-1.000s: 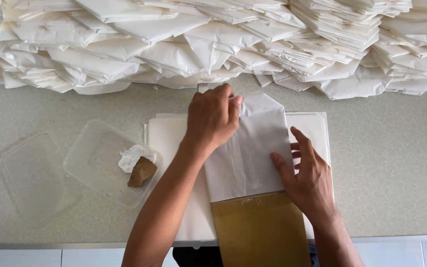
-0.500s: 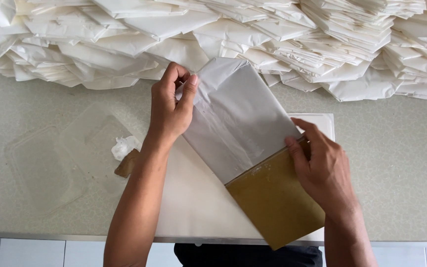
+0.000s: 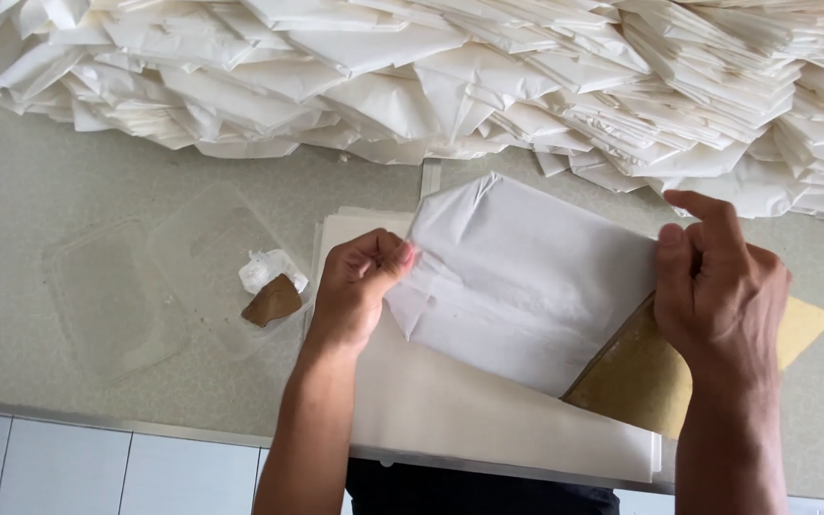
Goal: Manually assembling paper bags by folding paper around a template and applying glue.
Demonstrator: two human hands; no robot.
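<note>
- Both hands I watch grip one white paper-wrapped packet (image 3: 526, 277).
- Left hand (image 3: 360, 286) pinches its folded corner.
- Right hand (image 3: 722, 286) clasps the brown card (image 3: 641, 377) end above the counter (image 3: 69, 191).

This looks like a small workshop or packing place where paper is folded by hand. A very big heap of folded white paper sheets (image 3: 488, 86) fills the whole top of the frame. Below it is a speckled grey-green counter (image 3: 78, 181) with a metal edge, and white tiles (image 3: 97, 472) show at the lower left. A stack of flat white sheets (image 3: 488, 420) lies in the lower middle.
</note>
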